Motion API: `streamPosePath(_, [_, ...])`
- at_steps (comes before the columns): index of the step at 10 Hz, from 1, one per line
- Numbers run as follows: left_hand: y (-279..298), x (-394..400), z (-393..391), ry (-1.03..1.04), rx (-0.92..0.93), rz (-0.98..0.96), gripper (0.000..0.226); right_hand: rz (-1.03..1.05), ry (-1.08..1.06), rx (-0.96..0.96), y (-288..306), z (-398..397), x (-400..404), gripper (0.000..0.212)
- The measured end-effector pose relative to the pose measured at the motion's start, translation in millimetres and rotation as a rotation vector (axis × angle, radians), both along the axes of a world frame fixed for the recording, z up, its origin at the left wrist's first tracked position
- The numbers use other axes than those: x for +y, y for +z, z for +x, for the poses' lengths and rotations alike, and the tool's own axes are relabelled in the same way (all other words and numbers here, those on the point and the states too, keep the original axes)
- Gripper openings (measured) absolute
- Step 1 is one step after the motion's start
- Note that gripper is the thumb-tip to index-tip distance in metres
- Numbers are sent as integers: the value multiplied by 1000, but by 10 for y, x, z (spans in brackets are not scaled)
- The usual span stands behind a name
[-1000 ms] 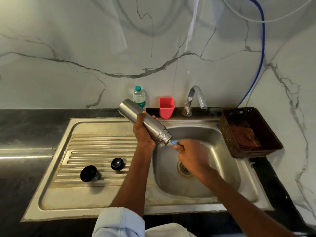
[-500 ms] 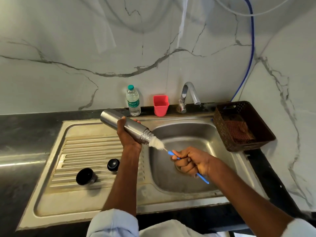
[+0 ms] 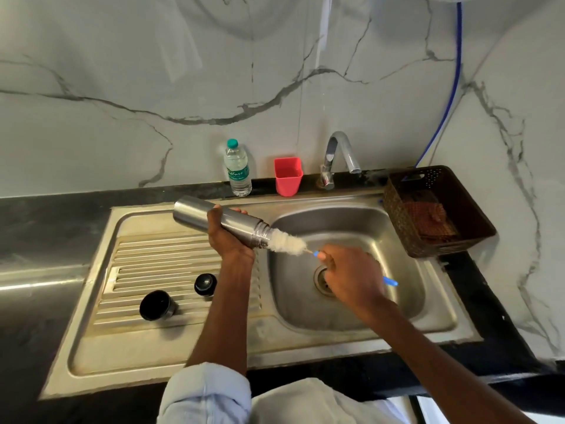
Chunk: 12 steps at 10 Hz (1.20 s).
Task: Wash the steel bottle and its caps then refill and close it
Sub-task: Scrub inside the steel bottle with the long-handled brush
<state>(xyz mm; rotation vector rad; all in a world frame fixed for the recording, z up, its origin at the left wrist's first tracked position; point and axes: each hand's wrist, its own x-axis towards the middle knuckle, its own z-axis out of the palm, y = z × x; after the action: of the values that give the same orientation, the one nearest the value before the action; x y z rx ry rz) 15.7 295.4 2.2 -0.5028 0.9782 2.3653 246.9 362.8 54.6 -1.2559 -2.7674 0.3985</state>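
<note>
- 1 label carries writing: the clear plastic water bottle [image 3: 238, 168] with a teal cap has a teal band with pale script on it, too small and blurred to read with certainty. It stands upright on the dark counter [image 3: 46, 221] against the marble wall, and clear liquid fills most of it.
- The steel bottle [image 3: 220, 221] is held in the air above the seam between the drainboard [image 3: 171, 264] and the sink basin [image 3: 345, 270]. Its long axis lies near horizontal, base to the left and slightly higher, open threaded mouth to the right and tipped down toward the basin.
- The left hand [image 3: 227, 240] grasps the steel bottle around its middle, fingers wrapped over the far side.
- The right hand [image 3: 351, 273] is clenched around the blue handle of the bottle brush [image 3: 289, 243]; the white bristle head sits at the bottle mouth, partly inside it, and the handle end sticks out behind the hand.
- 2 black caps rest on the drainboard ribs: the larger cap [image 3: 157, 305] to the left, the smaller cap [image 3: 205, 284] just right of it, apart from each other.
- The red cup [image 3: 288, 175] stands upright beside the tap [image 3: 337, 157]; its contents cannot be told.
- The brown perforated basket [image 3: 443, 185] sits right of the basin and holds a reddish-brown folded cloth or scrub pad.
</note>
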Motion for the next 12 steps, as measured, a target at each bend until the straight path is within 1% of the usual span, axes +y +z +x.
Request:
streamPosePath(1, [43, 70, 121, -86, 36, -19, 50, -615, -168, 158, -71, -302, 88, 33])
streamPosePath(2, [118, 54, 83, -141, 72, -13, 42, -1545, -286, 208, -87, -225, 324, 31])
streamPosePath(3, [100, -81, -61, -81, 56, 5, 44, -1513, -177, 179, -56, 42, 400, 33])
streamPosePath(4, [-6, -114, -43, -31, 3, -30, 54, -714, 48, 252, -31, 132, 180, 25])
streamPosePath(5, [-46, -6, 77, -13, -54, -38, 53, -3, 85, 5, -140, -17, 30, 21])
streamPosePath(6, [-19, 1, 25, -21, -36, -9, 52, -549, -18, 75, -254, -121, 213, 35])
streamPosePath(7, [-30, -77, -103, -29, 9, 38, 53, -1690, -255, 161, -248, -13, 457, 39])
streamPosePath(8, [-17, -102, -153, -1, 16, 17, 57, -1498, -140, 169, -162, 50, 384, 39])
streamPosePath(9, [-22, -82, -121, 65, -3, -19, 60, -635, 39, 334, -253, -37, 215, 22])
streamPosePath(10, [-38, -45, -64, 79, -18, -42, 64, -170, 191, 317, -356, -142, 136, 14])
streamPosePath(11, [-9, -13, -54, 14, 20, -45, 67, -316, 185, 335, -294, -279, 121, 33])
streamPosePath(12, [89, 16, 34, -95, 68, -51, 51, -909, -13, 389, -94, -423, 159, 20])
